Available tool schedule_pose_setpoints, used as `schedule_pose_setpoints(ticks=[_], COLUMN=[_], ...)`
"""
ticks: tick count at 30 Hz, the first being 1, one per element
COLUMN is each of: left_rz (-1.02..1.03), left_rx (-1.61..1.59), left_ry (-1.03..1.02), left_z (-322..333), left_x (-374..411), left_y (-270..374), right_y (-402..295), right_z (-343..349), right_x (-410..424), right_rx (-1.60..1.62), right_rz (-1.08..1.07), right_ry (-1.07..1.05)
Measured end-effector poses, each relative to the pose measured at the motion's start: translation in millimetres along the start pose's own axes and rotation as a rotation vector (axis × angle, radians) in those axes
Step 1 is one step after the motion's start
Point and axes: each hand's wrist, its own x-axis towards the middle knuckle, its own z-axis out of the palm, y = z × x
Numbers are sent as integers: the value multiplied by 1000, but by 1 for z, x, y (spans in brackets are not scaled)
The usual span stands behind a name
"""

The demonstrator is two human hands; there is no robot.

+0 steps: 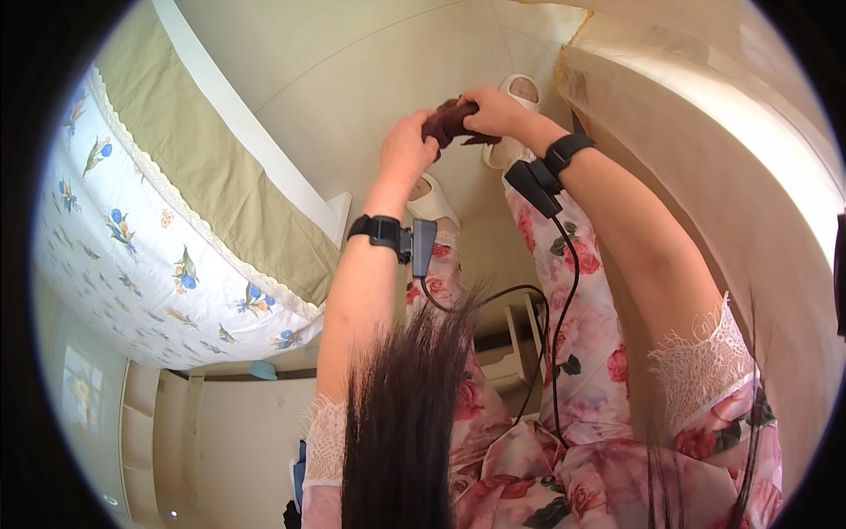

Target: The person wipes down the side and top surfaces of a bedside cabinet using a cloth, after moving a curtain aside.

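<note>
A dark maroon cloth [453, 124], bunched and twisted, is stretched between my two hands above the floor. Its left end is gripped by my left hand [406, 149], and my right hand [492, 114] grips it near the right end, where a loose fold hangs down. What kind of cloth item it is, I cannot tell. Each wrist wears a black strap with a small cabled device. Below the hands are my feet in light open-toed slippers [433, 202], and strands of dark hair hang across the lower middle of the view.
To the left stands a bed with a green sheet [218, 172] and a white floral cover [165, 244] over a white frame [248, 125]. A pale curtain [700, 125] hangs along the right. Black cables [562, 317] run down from the wrist devices over the floral trousers.
</note>
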Motion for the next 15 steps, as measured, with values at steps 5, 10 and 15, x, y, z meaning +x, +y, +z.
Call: schedule_pose_setpoints(ticks=[5, 10, 15], left_rz=[21, 21, 3], left_rx=[21, -12, 102], left_ry=[-60, -83, 130], left_z=[14, 27, 44], left_x=[-66, -109, -129], left_y=[-9, -43, -55], right_y=[25, 8, 8], right_z=[42, 84, 117], right_x=[-39, -73, -70], right_rx=[135, 33, -83], right_rz=[26, 196, 67], right_ry=[-71, -201, -113])
